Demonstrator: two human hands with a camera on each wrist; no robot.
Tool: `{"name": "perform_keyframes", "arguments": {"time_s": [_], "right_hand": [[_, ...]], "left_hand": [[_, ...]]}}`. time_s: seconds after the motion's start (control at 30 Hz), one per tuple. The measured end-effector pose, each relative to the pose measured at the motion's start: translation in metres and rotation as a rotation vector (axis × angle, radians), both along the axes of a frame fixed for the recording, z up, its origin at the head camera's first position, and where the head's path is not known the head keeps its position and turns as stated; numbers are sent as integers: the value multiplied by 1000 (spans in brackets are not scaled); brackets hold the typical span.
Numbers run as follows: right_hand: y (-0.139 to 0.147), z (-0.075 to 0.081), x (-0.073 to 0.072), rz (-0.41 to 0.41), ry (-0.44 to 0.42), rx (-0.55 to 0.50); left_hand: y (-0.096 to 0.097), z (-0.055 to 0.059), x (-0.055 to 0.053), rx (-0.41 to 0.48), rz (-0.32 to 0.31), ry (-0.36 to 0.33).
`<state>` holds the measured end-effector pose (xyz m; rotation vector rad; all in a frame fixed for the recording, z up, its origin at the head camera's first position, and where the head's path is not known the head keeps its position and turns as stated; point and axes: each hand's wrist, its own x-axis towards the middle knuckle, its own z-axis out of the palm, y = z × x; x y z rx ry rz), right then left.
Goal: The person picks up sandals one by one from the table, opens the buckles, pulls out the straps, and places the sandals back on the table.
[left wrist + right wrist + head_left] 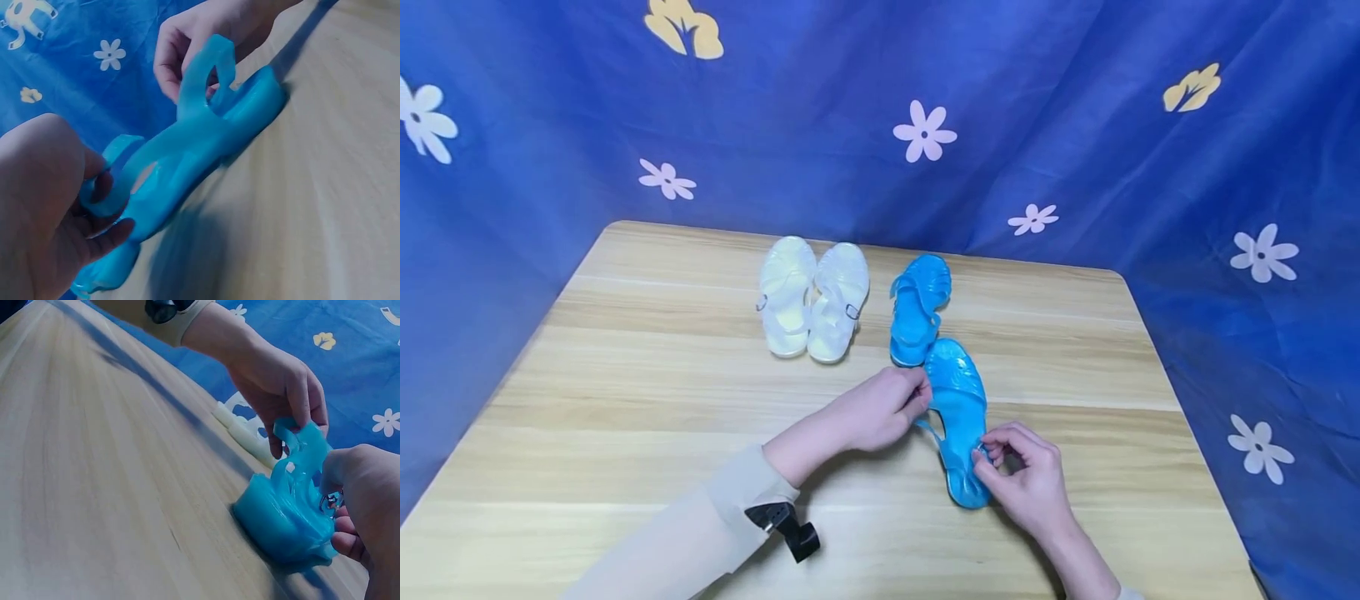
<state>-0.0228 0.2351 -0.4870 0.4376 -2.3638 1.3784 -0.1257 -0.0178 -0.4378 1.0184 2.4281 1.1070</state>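
Note:
A blue jelly sandal (961,412) lies sole down on the table, toe pointing away. My left hand (883,408) is at its left side and pinches a loose blue strap (115,200) between thumb and fingers. On the opposite side, near the heel, my right hand (1026,471) pinches the small metal buckle (331,501); the fingers partly hide it. Just beyond the toe stands the other blue sandal (913,325), close against the first.
A pair of whitish sandals, a left one (788,287) and a right one (841,287), lies side by side farther back. They rest on the wood-grain table (647,375). A blue flowered curtain (820,108) hangs behind and around the table.

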Motion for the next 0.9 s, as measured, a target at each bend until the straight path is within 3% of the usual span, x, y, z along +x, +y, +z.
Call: {"name": "perform_keyframes", "arguments": {"time_s": [0.43,0.57,0.73,0.9], "right_hand": [[9,4,-5,8,-116,23],[9,6,-5,30,-125,38],[13,9,-6,83,-137,51],[29,11,-9,211,-221,17]], "left_hand": [[-16,-6,5,116,31,-49],[-20,-6,8,95,20,-59],[-21,-9,13,46,52,-73],[-10,-13,24,-33,20,-53]]}}
